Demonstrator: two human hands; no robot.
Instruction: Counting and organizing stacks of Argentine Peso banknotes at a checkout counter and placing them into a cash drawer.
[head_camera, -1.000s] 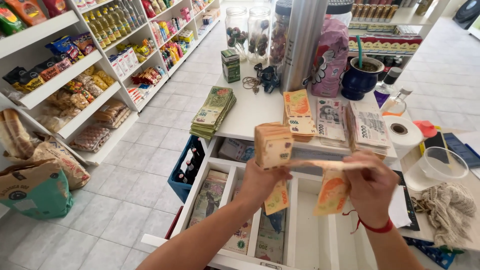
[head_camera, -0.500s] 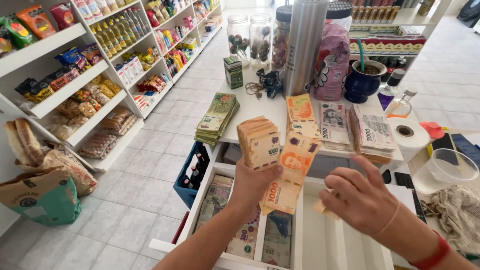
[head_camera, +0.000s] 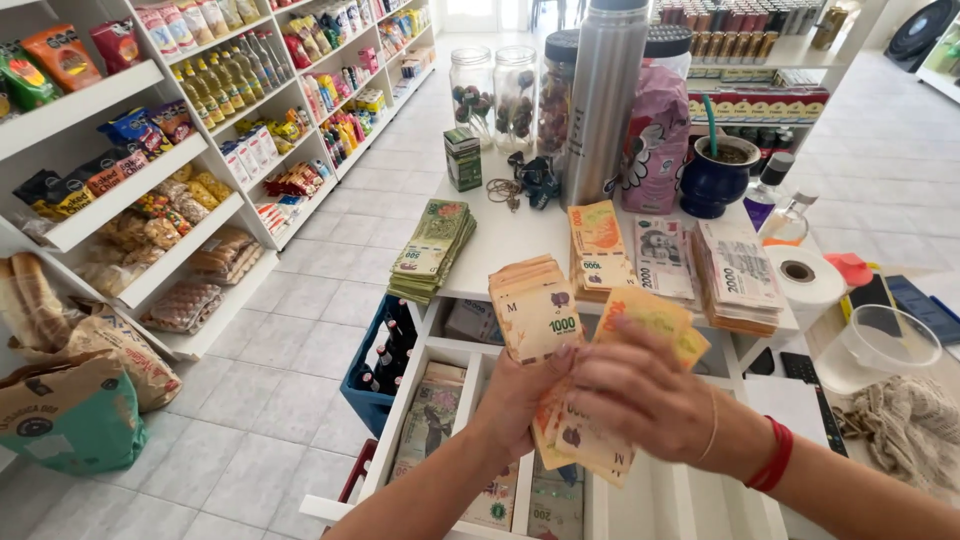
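Above the open white drawer (head_camera: 640, 500), the left hand (head_camera: 520, 395) grips a thick wad of orange paper notes (head_camera: 535, 310). The right hand (head_camera: 650, 400) pinches loose orange notes (head_camera: 585, 445), probably a few. They might slip and scatter into the drawer.

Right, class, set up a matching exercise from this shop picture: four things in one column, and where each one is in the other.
Things:
1. wad of notes
2. steel flask
3. paper roll
4. brown bag

Places:
A. on the floor by the shelves
B. in the left hand
C. upright at the back of the counter
D. at the counter's right end

Pairs: 1-B, 2-C, 3-D, 4-A
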